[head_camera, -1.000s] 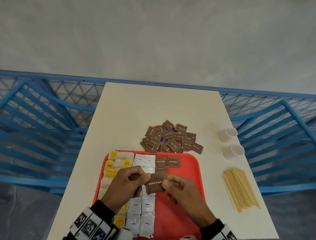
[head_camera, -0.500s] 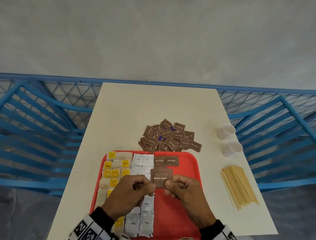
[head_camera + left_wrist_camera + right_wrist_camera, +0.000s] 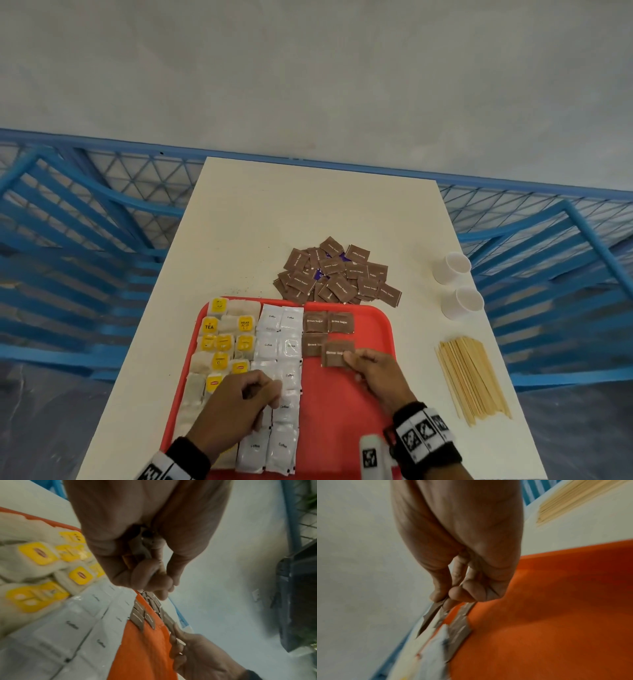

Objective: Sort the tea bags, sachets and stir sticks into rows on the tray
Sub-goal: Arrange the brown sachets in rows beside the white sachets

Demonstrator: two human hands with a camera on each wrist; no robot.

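Observation:
A red tray [image 3: 383, 318] holds tea bags [image 3: 222, 342] at the left and white coffee sachets [image 3: 281, 346] in the middle. Three brown sugar sachets [image 3: 317, 322] lie to their right. My right hand [image 3: 352, 359] pinches another brown sugar sachet [image 3: 337, 353] by its near edge, low over the tray beside the second-row one. In the right wrist view the sachet [image 3: 429, 616] juts from my right hand [image 3: 447, 597], edge-on. My left hand [image 3: 260, 394] hovers curled over the coffee sachets, gripping a few brown sachets [image 3: 140, 547].
A loose pile of brown sugar sachets [image 3: 335, 274] lies on the white table just beyond the tray. Wooden stir sticks [image 3: 472, 377] lie in a bundle at the right, behind them two white cups [image 3: 452, 267]. Blue railings [image 3: 85, 240] flank the table.
My right hand has drawn one brown sachet away from the left hand and carried it forward and right, down toward the tray. The left hand has pulled back over the coffee sachets.

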